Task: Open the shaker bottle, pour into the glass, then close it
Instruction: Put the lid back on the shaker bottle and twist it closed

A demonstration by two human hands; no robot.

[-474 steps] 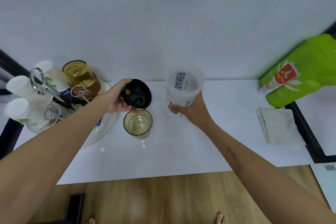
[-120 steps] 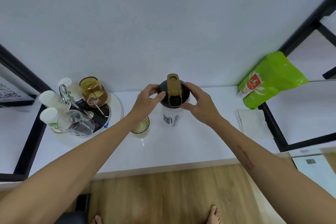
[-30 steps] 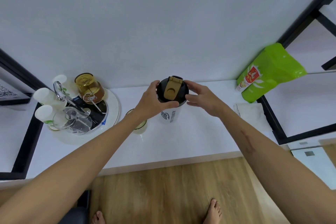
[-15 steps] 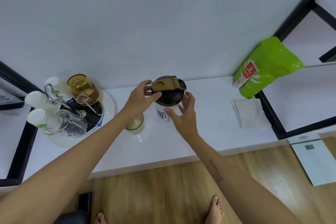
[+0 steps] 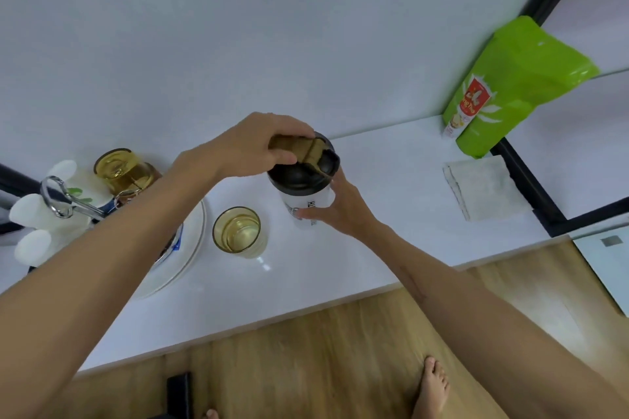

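The shaker bottle (image 5: 308,206) stands upright on the white counter (image 5: 391,201), a translucent white cup with a black lid (image 5: 296,177) and a tan flip cap (image 5: 308,153). My left hand (image 5: 255,144) reaches over the lid from the left, its fingers closed on the tan flip cap. My right hand (image 5: 335,211) wraps the bottle's body from the right and front, below the lid. Left of the bottle stands the glass (image 5: 237,231), amber-tinted, with pale yellow liquid inside.
A round white tray (image 5: 189,255) at the left holds a glass teapot (image 5: 124,172), white cups (image 5: 32,214) and metal tongs (image 5: 64,202). A folded grey cloth (image 5: 483,190) and a green pouch (image 5: 510,85) sit at the right by a black frame. The wall rises close behind.
My left hand moved from the lid's side onto the tan flip cap. My right hand closed around the bottle's body. The camera view shifted closer.
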